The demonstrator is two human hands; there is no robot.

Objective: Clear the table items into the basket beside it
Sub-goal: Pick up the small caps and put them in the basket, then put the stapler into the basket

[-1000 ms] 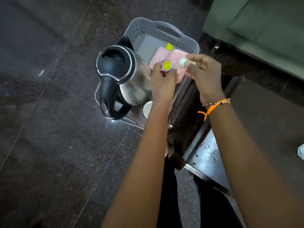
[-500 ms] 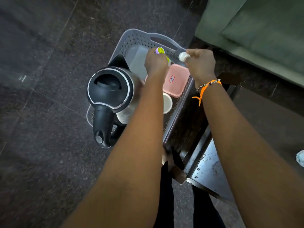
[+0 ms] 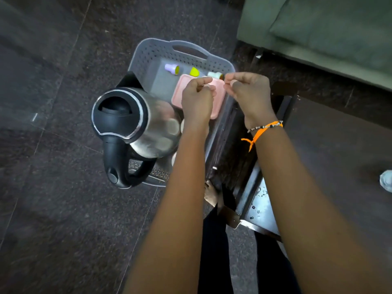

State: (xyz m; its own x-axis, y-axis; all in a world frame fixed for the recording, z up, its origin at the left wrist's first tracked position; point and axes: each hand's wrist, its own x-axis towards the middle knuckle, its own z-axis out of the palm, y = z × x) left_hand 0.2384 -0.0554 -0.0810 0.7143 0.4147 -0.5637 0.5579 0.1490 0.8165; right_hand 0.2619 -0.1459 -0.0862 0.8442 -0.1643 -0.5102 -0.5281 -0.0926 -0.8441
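A grey perforated basket (image 3: 148, 52) stands on the floor beside the dark table (image 3: 318, 149). Inside it lie a steel kettle with a black lid and handle (image 3: 125, 126), a pink lidded box (image 3: 180, 92), a purple and yellow bottle (image 3: 172, 68), a yellow cap (image 3: 194, 72) and a small white-capped bottle (image 3: 214, 75). My left hand (image 3: 197, 100) hovers over the pink box with curled, empty fingers. My right hand (image 3: 248, 92) hangs over the basket's right rim, fingers loosely bent, holding nothing.
A green sofa (image 3: 328, 32) fills the top right. A clear plastic bottle (image 3: 386, 181) shows at the table's right edge. A metal lower shelf (image 3: 258, 206) sits under the table. Dark tiled floor lies to the left.
Both hands let go of their items: the purple and yellow bottle and the white-capped bottle now lie in the basket's far end. Both hands have drawn back a little.
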